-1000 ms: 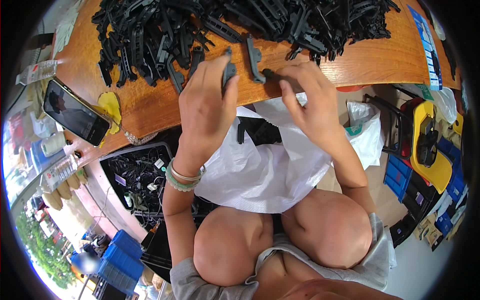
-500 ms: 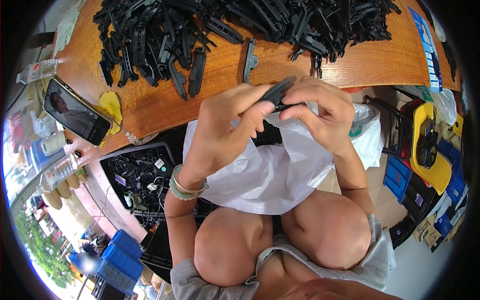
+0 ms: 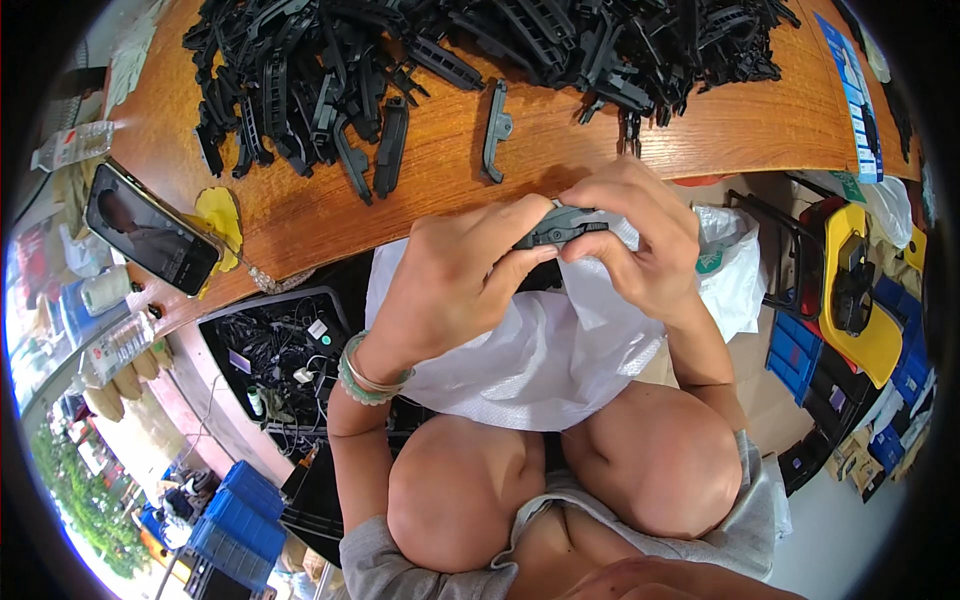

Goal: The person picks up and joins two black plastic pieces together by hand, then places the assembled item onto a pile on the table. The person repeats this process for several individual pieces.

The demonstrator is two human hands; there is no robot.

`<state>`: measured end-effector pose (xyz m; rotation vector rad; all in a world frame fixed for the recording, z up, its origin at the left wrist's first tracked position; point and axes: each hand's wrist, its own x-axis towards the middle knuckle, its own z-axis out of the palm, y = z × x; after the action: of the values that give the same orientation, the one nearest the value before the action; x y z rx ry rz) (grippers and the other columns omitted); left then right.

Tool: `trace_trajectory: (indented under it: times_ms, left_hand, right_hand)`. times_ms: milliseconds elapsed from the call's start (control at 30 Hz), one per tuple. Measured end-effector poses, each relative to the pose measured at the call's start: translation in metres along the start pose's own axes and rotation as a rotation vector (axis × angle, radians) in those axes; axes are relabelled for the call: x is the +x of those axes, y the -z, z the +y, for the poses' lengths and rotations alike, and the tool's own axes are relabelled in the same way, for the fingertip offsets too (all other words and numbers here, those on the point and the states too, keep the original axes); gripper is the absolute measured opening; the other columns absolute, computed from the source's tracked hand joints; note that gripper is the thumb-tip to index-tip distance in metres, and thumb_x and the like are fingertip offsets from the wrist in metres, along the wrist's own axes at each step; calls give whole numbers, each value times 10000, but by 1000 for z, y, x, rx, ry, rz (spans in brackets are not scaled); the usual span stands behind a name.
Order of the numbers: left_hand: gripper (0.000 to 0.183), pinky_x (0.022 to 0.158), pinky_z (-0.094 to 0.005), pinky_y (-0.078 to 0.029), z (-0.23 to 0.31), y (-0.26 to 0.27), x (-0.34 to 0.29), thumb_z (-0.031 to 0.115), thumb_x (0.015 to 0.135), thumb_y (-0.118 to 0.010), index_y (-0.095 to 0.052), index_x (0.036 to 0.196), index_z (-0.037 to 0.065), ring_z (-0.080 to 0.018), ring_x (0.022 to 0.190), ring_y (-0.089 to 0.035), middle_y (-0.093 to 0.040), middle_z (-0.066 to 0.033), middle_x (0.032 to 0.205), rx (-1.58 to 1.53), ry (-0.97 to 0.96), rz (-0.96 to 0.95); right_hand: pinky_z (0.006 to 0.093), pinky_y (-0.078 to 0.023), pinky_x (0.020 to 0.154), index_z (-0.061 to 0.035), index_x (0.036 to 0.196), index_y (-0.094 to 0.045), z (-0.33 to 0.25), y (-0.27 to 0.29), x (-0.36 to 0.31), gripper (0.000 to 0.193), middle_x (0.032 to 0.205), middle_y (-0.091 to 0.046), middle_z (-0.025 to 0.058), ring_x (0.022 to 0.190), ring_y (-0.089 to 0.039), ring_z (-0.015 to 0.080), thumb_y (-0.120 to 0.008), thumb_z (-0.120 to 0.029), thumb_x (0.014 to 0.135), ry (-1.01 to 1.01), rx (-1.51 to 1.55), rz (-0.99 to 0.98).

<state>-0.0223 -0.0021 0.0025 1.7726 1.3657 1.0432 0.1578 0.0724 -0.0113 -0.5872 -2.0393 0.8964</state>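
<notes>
Between both my hands, over the table's near edge, is a small dark plastic part [image 3: 563, 229] with a slim, shaped body. My left hand [image 3: 462, 268], with bangles at its wrist, pinches one end between thumb and fingers. My right hand [image 3: 640, 232] grips the other end the same way. Just beyond, a single long black plastic part [image 3: 496, 132] lies apart on the wooden table [image 3: 560, 140]. A large heap of similar black parts [image 3: 330, 70] covers the far side. Under my hands a white woven sack [image 3: 520, 350] hangs open by my knees.
A phone [image 3: 150, 227] leans at the table's left, beside a yellow flower-shaped item [image 3: 220, 222]. Below it stands a black bin [image 3: 270, 350] of tangled small items. On the right are a yellow chair [image 3: 862, 300] and blue crates [image 3: 797, 358]; a blue printed sheet [image 3: 852, 95] lies at the table's right end.
Both hands have lowered slightly toward me. The held part has turned from slanting upward to nearly level, showing more of its side.
</notes>
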Motion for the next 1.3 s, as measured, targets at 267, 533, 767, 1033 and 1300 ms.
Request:
trace_trajectory:
  times_ms: [267, 533, 767, 1033, 1300]
  left_hand:
    - [291, 541, -345, -450, 0, 0, 0, 80, 776, -691, -614, 1052, 29, -292, 610, -579, -617, -134, 752, -25, 21, 5]
    - [202, 506, -301, -426, -14, 16, 15, 156, 732, -758, -649, 842, 25, -194, 532, -537, -611, -78, 681, 55, 141, 127]
    - [100, 494, -305, -407, -28, -6, 30, 46, 777, -677, -586, 792, 10, -206, 524, -543, -540, -79, 691, 377, 116, 270]
    - [166, 599, -238, -506, -6, -10, 20, 13, 902, -520, -544, 1029, -91, -150, 677, -635, -641, -144, 846, -632, 443, 92]
    - [195, 482, -202, -389, 7, 1, 19, 41, 881, -574, -652, 1007, -85, -67, 550, -516, -588, -48, 726, -529, 448, -77]
  right_hand:
    - [301, -453, 597, 1, 917, -658, 2, 3, -2, 315, 750, -621, 98, 652, -581, 237, -786, -106, 651, -34, 31, 0]
    - [298, -462, 573, -21, 891, -650, 2, 10, -10, 233, 824, -626, 95, 669, -599, 234, -767, -79, 698, -298, 2, -77]
    - [349, -429, 555, -28, 803, -564, 16, 14, -12, 212, 766, -544, 73, 658, -553, 271, -747, -95, 719, -253, -781, 136]
    - [318, -465, 609, -5, 911, -616, -16, 24, -13, 161, 852, -602, 103, 711, -591, 226, -678, 7, 763, -408, 40, -104]
    - [288, -479, 528, 5, 875, -637, -8, 15, -16, 149, 750, -643, 115, 596, -621, 227, -713, -27, 750, -189, 55, -49]
